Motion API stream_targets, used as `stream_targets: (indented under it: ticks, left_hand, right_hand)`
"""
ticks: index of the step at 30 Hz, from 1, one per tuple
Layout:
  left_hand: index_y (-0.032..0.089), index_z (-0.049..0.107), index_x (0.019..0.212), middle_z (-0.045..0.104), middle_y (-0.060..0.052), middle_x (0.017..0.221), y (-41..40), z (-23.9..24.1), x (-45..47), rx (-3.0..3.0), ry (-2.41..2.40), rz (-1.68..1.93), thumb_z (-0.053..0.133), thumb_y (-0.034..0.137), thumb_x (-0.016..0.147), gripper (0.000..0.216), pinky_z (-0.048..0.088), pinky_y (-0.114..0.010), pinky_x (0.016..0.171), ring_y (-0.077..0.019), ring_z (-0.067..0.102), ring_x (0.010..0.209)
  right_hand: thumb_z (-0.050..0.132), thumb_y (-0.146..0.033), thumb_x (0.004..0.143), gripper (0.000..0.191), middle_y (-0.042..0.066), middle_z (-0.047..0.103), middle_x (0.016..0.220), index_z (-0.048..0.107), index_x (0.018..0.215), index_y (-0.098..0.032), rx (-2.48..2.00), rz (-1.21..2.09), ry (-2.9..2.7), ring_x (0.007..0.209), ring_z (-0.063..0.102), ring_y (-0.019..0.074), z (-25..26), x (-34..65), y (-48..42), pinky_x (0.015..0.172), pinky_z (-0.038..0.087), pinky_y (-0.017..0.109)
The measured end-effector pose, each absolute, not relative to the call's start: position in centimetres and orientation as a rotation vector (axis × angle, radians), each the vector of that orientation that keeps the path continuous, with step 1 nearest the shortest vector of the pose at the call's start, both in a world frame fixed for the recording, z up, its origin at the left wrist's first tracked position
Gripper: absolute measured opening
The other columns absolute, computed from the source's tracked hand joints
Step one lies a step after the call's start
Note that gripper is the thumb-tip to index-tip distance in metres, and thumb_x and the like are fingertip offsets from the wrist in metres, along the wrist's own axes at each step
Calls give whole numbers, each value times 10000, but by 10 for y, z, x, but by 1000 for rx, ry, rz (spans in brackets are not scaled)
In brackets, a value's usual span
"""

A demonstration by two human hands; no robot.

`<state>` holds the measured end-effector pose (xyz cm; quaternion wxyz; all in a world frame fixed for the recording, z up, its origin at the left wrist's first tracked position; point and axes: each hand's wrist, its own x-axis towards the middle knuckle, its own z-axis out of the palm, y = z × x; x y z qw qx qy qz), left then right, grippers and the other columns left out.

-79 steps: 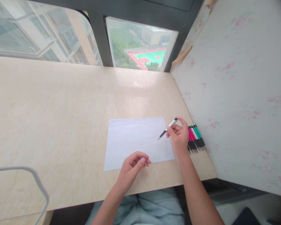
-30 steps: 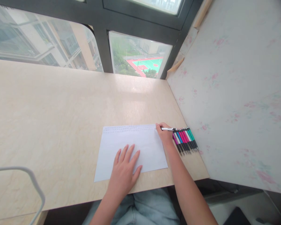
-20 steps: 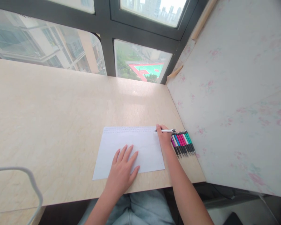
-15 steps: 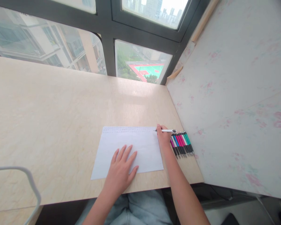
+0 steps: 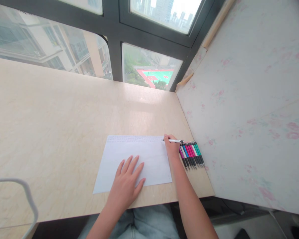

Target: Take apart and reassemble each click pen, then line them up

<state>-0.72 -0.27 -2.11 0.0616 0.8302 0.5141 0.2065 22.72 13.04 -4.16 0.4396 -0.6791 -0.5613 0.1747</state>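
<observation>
A white sheet of paper (image 5: 149, 162) lies on the tabletop, with a few rows of small handwriting along its far edge, too small to read. My left hand (image 5: 128, 177) rests flat on the lower middle of the sheet, fingers spread. At the sheet's far right corner, my right hand (image 5: 171, 146) grips a white pen (image 5: 175, 141). The pen's tip points left, at the right end of the written rows. Just right of that hand, several pens (image 5: 192, 154) in purple, white, blue, pink and green lie side by side, their dark grips toward me.
The pale marbled tabletop (image 5: 52, 132) reaches back to a dark-framed window (image 5: 114, 33). A wall with flowered paper (image 5: 251, 99) borders the right side. At the lower left, a grey-white curved tube or cable (image 5: 27, 192) arches over the table's front.
The view has shifted slightly. My right hand and the pen remain near the end of the top rows, and my left hand stays flat on the paper.
</observation>
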Motion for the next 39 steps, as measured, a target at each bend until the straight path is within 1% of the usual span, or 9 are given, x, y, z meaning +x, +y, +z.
stream_targets:
  ticks: [4, 9, 12, 15, 19, 22, 27, 30, 39]
  left_hand:
    - [247, 564, 1317, 433, -106, 1498, -3, -22, -7, 2548, 1561, 576, 531, 363, 893, 441, 290, -536, 1114, -330, 372, 1378]
    - [250, 559, 1321, 429, -101, 1502, -3, -22, -8, 2538, 1559, 570, 531, 359, 893, 443, 287, -538, 1118, -328, 366, 1382]
    - [254, 565, 1313, 440, -96, 1494, -3, -22, -8, 2523, 1551, 611, 536, 352, 891, 434, 277, -533, 1127, -321, 371, 1380]
    - [252, 556, 1321, 433, -97, 1499, -3, -22, -8, 2528, 1556, 584, 535, 359, 892, 442, 281, -537, 1123, -325, 356, 1388]
    - [245, 535, 1340, 401, -104, 1519, -4, -23, -8, 2547, 1558, 528, 520, 364, 902, 455, 285, -549, 1115, -337, 336, 1397]
    - [243, 530, 1345, 398, -105, 1520, -4, -23, -8, 2556, 1559, 528, 517, 366, 904, 458, 285, -549, 1114, -340, 334, 1398]
    - [241, 533, 1343, 396, -101, 1522, -3, -23, -7, 2553, 1562, 517, 517, 370, 904, 457, 290, -547, 1114, -341, 336, 1397]
    - [244, 541, 1336, 405, -96, 1517, -3, -23, -7, 2550, 1561, 519, 518, 369, 904, 450, 285, -548, 1119, -340, 343, 1393]
    - [252, 540, 1336, 401, -88, 1521, -4, -23, -7, 2538, 1561, 525, 518, 366, 902, 449, 281, -553, 1122, -337, 329, 1402]
  right_hand:
    - [414, -567, 893, 445, -31, 547, 502, 568, 687, -205, -1675, 536, -1297, 441, 489, 131, -41, 225, 128, 475, 379, 242]
    - [522, -541, 845, 376, -20, 595, 557, 615, 723, -197, -1610, 588, -1297, 514, 550, 140, -36, 225, 125, 531, 421, 242]
    - [529, -542, 836, 386, -13, 602, 568, 642, 726, -189, -1593, 589, -1300, 531, 556, 146, -35, 226, 124, 537, 424, 248]
    - [499, -553, 850, 422, -4, 603, 571, 659, 716, -186, -1601, 569, -1314, 546, 562, 153, -36, 227, 125, 539, 424, 250]
    - [444, -548, 878, 433, -5, 600, 553, 633, 723, -191, -1675, 531, -1312, 512, 547, 153, -39, 227, 127, 519, 414, 249]
    - [472, -529, 864, 398, -10, 586, 547, 585, 670, -200, -1690, 473, -1325, 513, 516, 147, -41, 227, 128, 527, 396, 249]
    - [485, -532, 856, 419, -20, 536, 532, 521, 589, -211, -1682, 417, -1392, 535, 472, 140, -41, 229, 129, 552, 369, 253]
    - [487, -531, 855, 427, -27, 510, 516, 510, 575, -209, -1681, 398, -1420, 529, 449, 134, -42, 229, 130, 541, 353, 248]
    - [476, -496, 866, 412, -29, 497, 513, 504, 575, -207, -1679, 362, -1465, 524, 436, 127, -43, 228, 131, 538, 340, 240]
